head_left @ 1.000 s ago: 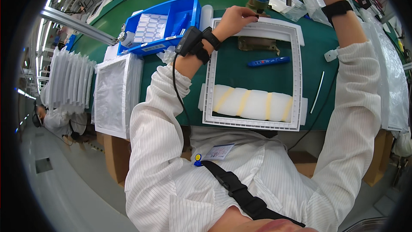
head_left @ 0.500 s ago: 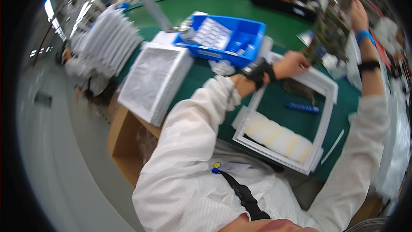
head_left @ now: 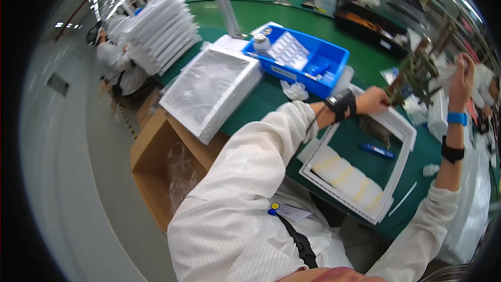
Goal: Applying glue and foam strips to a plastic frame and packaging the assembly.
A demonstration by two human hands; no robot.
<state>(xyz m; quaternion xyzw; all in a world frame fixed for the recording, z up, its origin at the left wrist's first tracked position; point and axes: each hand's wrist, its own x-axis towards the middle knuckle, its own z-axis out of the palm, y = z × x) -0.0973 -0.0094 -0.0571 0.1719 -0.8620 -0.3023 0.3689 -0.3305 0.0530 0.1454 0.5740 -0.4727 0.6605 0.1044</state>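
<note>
A white rectangular plastic frame (head_left: 399, 188) lies on the green bench in front of me. My left hand (head_left: 373, 101), with a black device strapped at the wrist, is closed at the frame's far side and appears to grip it. Just beyond those fingers stands an olive-green hand press (head_left: 415, 73), partly over the frame's far edge. My right hand (head_left: 461, 81), wearing a blue band, is raised to the right of the press, apart from it, with fingers pointing up. Within the frame lie a yellow-striped white padded roll (head_left: 347, 176) and a blue pen-like tool (head_left: 377, 150).
A blue bin (head_left: 329, 55) with small parts stands beyond my left forearm. Left of it are a plastic-wrapped white frame stack (head_left: 209, 89) and an open cardboard box (head_left: 151, 151). A black tray (head_left: 368, 26) sits farther back. Other people work around the benches.
My right hand has come down and toward me, away from the top of the press. The left hand stays at the frame's far side. The whole view has shifted.
</note>
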